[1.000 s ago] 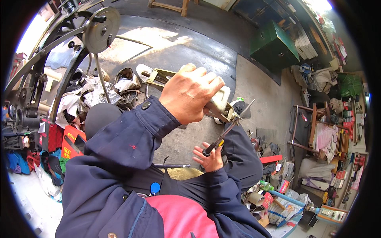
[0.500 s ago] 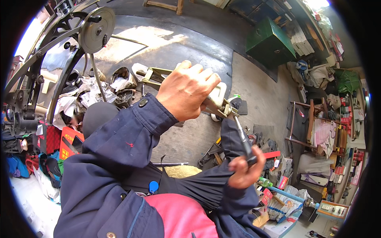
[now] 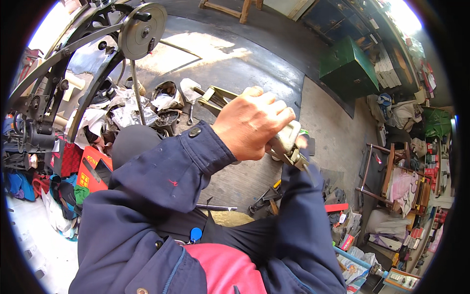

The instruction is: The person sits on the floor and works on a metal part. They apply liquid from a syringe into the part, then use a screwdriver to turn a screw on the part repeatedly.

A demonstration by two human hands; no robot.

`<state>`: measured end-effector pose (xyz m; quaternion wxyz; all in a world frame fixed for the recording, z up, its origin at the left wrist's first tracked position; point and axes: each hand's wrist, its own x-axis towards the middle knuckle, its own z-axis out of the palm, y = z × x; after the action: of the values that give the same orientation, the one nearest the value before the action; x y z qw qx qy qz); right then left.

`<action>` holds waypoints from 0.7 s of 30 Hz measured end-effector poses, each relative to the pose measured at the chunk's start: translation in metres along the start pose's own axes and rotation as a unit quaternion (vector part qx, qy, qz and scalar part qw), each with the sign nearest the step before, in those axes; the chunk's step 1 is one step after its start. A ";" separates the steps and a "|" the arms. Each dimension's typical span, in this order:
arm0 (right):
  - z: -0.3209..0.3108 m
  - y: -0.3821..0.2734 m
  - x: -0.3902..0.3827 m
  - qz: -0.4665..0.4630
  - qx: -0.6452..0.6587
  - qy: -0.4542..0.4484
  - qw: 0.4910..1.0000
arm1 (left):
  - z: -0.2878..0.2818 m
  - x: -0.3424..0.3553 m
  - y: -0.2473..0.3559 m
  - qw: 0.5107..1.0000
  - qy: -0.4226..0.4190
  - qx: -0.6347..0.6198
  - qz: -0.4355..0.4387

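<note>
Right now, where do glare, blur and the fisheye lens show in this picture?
Head view: sunlight washes out part of the grey floor; glare whitens the upper right; the right hand is blurred, partly hidden, the left hand sharper; curved black borders the fisheye image's sides.

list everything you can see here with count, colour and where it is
metal tool: one, brassy and silver, centre
wheel machine: one, dark and grey, upper left
green box: one, green, upper right
bags: several, mostly white, left of centre
red box: one, mostly red, left
pink cloth: one, pink, right
red strip: one, red, lower right
pad: one, yellowish, below centre
round tag: one, blue, lower centre
clutter: too much to count, mixed, right
sleeves: two, navy, lower left and right
left hand: one, bare, centre, gripping the metal tool
right hand: one, bare, mostly hidden behind the metal tool
</note>
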<state>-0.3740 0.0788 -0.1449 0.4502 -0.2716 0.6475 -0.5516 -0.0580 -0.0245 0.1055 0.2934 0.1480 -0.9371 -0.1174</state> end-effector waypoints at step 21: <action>0.026 -0.032 -0.208 -0.014 0.038 0.001 0.999 | -0.006 0.001 -0.001 0.999 0.002 0.017 -0.035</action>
<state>-0.2629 0.2355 -0.0546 0.4520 -0.2626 0.6224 -0.5826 -0.0549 -0.0263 0.1110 0.2884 0.1860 -0.9326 -0.1116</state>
